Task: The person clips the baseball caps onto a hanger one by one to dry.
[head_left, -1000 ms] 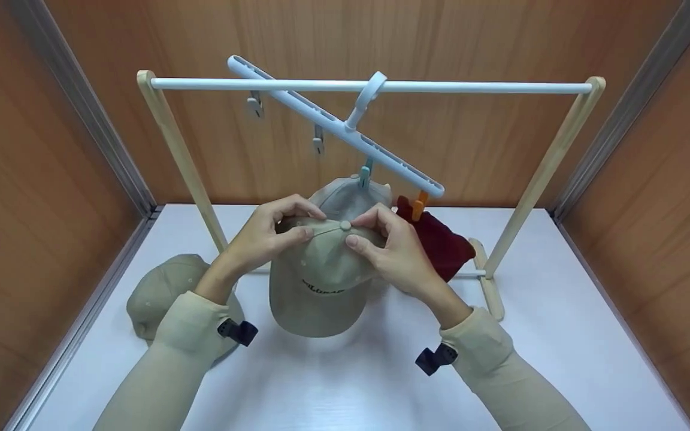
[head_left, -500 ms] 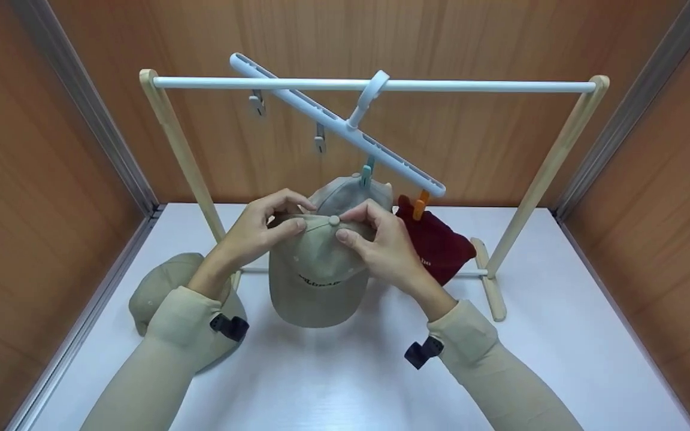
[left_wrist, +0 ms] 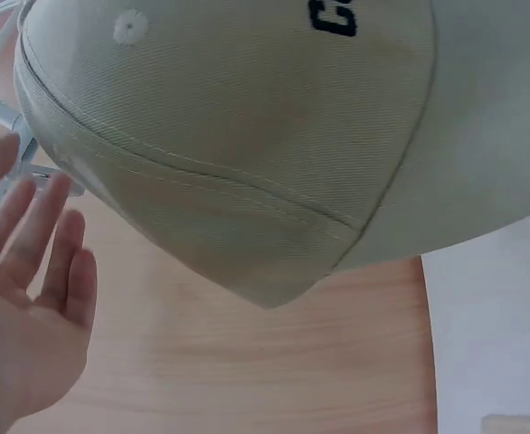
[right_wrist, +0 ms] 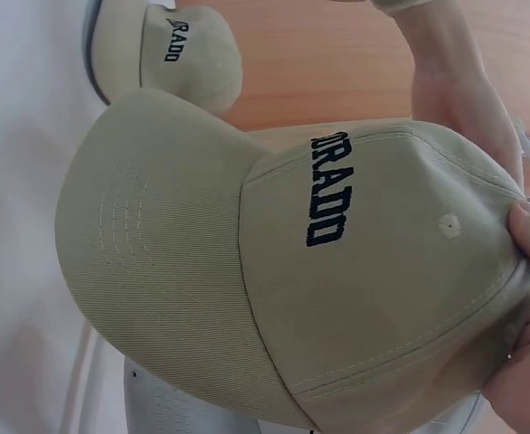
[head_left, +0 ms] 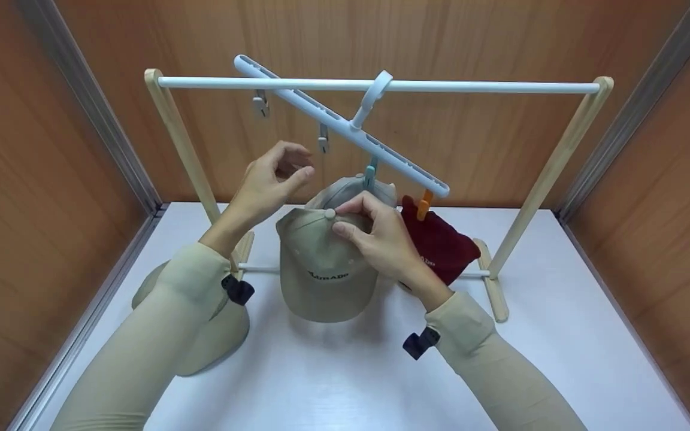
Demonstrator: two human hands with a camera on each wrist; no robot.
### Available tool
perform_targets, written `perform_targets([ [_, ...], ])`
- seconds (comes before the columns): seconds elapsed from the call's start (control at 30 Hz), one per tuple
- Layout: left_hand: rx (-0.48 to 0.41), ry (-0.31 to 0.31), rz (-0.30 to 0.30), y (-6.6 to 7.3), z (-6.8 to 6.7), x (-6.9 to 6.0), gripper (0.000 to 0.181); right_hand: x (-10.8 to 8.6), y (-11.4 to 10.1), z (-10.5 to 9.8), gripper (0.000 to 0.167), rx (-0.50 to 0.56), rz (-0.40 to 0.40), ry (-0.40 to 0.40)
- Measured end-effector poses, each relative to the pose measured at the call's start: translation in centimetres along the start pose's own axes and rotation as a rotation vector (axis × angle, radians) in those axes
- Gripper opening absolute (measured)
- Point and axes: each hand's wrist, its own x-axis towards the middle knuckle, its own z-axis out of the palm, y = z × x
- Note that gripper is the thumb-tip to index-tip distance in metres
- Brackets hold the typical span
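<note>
Light: bright, cool, from above | Glare: pale patch I see on the white tabletop (head_left: 333,383) | Shadows: soft, below the beige cap (head_left: 324,257) | Head view: lettering (head_left: 329,276) slightly blurred | Left-wrist view: hazy, low contrast

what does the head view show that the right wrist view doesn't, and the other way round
Only the head view: the red cap and the orange clip on it. Only the right wrist view: the lettering on the tan cap lying on the table. Both: that tan cap, the held cap, the right grip pinching it, and the left grip.
</note>
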Motion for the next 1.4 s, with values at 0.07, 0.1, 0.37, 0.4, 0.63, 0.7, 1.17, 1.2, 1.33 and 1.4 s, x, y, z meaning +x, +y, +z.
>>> perform_targets([
  [0.07,-0.003,0.014,-0.03,0.3,-0.1,1.0,0.047,0.2,0.1,0.0,0.028,-0.002,-0.011,0.003],
  [0.1,-0.007,0.013,-0.047,0.4,-0.2,1.4,0.05,0.2,0.1,0.0,0.027,-0.003,-0.017,0.005],
  [0.37,-0.155,-0.1,-0.154,1.4,-0.8,3.6,0.062,0.8,0.2,0.0,0.026,0.001,-0.04,0.011],
  [0.4,-0.172,-0.109,-0.156,1.5,-0.8,3.7,0.062,0.8,0.2,0.0,0.026,0.0,-0.041,0.013],
  [0.63,-0.219,-0.073,-0.129,1.7,-0.9,3.5,0.047,1.1,0.3,0.2,0.027,0.012,-0.051,0.028],
  [0.7,-0.212,-0.078,-0.122,1.8,-0.8,3.4,0.045,1.2,0.3,0.2,0.027,0.013,-0.059,0.032],
  [1.17,-0.183,-0.071,-0.071,2.5,0.4,2.9,0.048,1.9,0.9,0.1,0.025,0.017,-0.092,0.04],
  [1.2,-0.179,-0.073,-0.065,2.5,0.5,2.8,0.047,2.0,0.9,0.1,0.025,0.021,-0.093,0.043],
  [1.33,-0.171,-0.082,-0.044,2.7,0.8,2.6,0.043,2.4,1.1,0.1,0.026,0.021,-0.084,0.066],
  [1.4,-0.164,-0.082,-0.042,2.7,0.9,2.6,0.041,2.5,1.2,0.0,0.025,0.012,-0.077,0.081],
])
